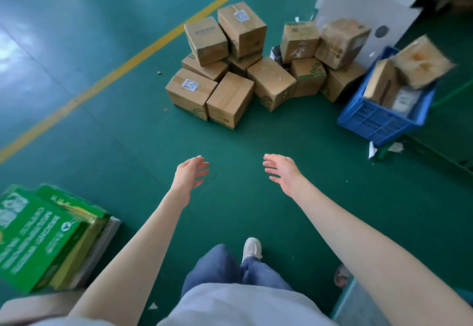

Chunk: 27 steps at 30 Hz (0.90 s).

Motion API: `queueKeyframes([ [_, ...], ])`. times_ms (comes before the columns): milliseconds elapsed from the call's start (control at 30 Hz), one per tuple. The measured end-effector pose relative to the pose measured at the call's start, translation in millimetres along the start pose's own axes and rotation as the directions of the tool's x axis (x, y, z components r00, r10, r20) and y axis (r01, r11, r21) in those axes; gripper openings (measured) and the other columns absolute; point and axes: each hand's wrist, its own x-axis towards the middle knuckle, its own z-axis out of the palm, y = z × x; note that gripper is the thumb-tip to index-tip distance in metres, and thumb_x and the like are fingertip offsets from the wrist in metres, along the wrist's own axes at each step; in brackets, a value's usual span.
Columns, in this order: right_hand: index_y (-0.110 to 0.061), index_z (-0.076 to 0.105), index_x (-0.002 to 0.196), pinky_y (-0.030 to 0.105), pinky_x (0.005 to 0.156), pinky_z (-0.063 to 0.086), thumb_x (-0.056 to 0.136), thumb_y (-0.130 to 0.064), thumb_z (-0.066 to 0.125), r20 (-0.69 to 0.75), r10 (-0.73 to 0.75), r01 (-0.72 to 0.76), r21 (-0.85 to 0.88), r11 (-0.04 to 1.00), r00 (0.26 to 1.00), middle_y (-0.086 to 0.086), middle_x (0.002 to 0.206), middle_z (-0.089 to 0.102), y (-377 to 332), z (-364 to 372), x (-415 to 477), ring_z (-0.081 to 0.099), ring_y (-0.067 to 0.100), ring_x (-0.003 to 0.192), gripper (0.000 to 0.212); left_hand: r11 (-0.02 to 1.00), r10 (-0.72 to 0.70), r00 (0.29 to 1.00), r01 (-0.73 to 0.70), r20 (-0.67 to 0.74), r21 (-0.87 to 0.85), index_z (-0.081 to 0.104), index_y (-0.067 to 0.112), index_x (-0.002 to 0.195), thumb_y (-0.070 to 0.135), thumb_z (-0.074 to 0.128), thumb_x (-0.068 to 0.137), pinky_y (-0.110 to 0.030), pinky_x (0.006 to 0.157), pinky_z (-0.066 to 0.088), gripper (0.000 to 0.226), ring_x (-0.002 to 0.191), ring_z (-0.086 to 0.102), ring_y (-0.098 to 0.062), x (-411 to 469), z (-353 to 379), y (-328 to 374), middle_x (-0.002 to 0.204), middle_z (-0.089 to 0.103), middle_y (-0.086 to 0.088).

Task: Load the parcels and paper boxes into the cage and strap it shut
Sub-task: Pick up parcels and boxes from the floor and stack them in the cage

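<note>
Both hands reach forward empty, left hand (190, 172) and right hand (280, 169) with fingers spread, likely to take a box from the pile of boxes (230, 69) on the floor (102, 133); no cage shows

A: Hands?
B: The left hand (190, 172) and right hand (280, 171) are outstretched, fingers loose, holding nothing.
A: Beyond them?
B: There are brown cartons (230, 98) heaped on the green floor (256, 133); a blue crate (371, 118) to their right holds more.
</note>
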Motion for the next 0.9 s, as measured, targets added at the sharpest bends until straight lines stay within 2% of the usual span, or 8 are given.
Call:
queueKeyframes([
  [167, -0.009, 0.059, 0.127, 0.035, 0.094, 0.044, 0.097, -0.028, 0.057, 0.016, 0.018, -0.017, -0.033, 0.999, 1.0, 0.007, 0.125, 0.062, -45.0, 0.4, 45.1, 0.057, 0.023, 0.112, 0.035, 0.999, -0.012, 0.998, 0.009, -0.055, -0.05, 0.06, 0.013, 0.112, 0.029, 0.047, 0.102, -0.039, 0.097, 0.046, 0.022, 0.108, 0.064, -0.022, 38.5, 16.1, 31.2, 0.116, 0.069, -0.005],
  [433, -0.008, 0.058, 0.127, 0.034, 0.092, 0.043, 0.097, -0.026, 0.057, -0.006, -0.002, 0.002, -0.033, 0.999, 1.0, 0.008, 0.126, 0.06, -139.8, 7.9, 143.4, 0.055, 0.023, 0.111, 0.035, 0.998, -0.006, 0.996, 0.0, -0.094, -0.066, 0.059, 0.011, 0.12, 0.029, 0.047, 0.102, -0.04, 0.101, 0.046, 0.028, 0.111, 0.061, -0.021, 146.9, 35.6, 104.2, 0.12, 0.067, -0.005],
  [500, -0.009, 0.057, 0.128, 0.035, 0.092, 0.042, 0.098, -0.026, 0.057, -0.022, -0.009, 0.009, -0.016, 1.0, 1.0, 0.008, 0.126, 0.06, -173.9, 10.4, 173.4, 0.055, 0.023, 0.112, 0.035, 0.998, -0.004, 0.997, -0.001, -0.078, -0.067, 0.059, 0.011, 0.122, 0.029, 0.047, 0.102, -0.04, 0.101, 0.046, 0.029, 0.11, 0.061, -0.021, 183.5, 42.5, 136.4, 0.121, 0.066, -0.005],
  [633, -0.01, 0.056, 0.129, 0.035, 0.093, 0.042, 0.098, -0.027, 0.056, -0.03, -0.008, 0.009, 0.02, 1.0, 1.0, 0.007, 0.126, 0.06, -238.6, 12.0, 220.8, 0.055, 0.022, 0.113, 0.035, 0.999, -0.01, 0.999, 0.007, -0.053, -0.046, 0.059, 0.009, 0.126, 0.029, 0.042, 0.103, -0.035, 0.091, 0.046, 0.035, 0.111, 0.061, -0.021, 249.0, 57.1, 206.3, 0.121, 0.066, -0.005],
  [833, -0.011, 0.057, 0.123, 0.038, 0.097, 0.041, 0.1, -0.025, 0.052, -0.026, -0.022, 0.024, 0.068, 0.997, 0.999, 0.007, 0.125, 0.064, -328.9, 12.3, 294.9, 0.057, 0.022, 0.116, 0.028, 0.998, 0.018, 1.0, -0.018, -0.013, -0.064, 0.061, 0.01, 0.121, 0.03, 0.04, 0.104, -0.032, 0.087, 0.05, 0.033, 0.102, 0.064, -0.018, 331.4, 99.1, 303.6, 0.115, 0.068, -0.004],
  [900, -0.012, 0.057, 0.123, 0.038, 0.098, 0.041, 0.1, -0.024, 0.051, -0.02, -0.026, 0.027, 0.063, 0.998, 0.999, 0.007, 0.124, 0.064, -356.8, 11.8, 321.8, 0.058, 0.023, 0.115, 0.026, 0.998, 0.013, 1.0, -0.015, -0.025, -0.062, 0.062, 0.011, 0.118, 0.029, 0.042, 0.103, -0.033, 0.09, 0.05, 0.031, 0.103, 0.064, -0.017, 359.7, 116.7, 328.5, 0.116, 0.068, -0.004],
])
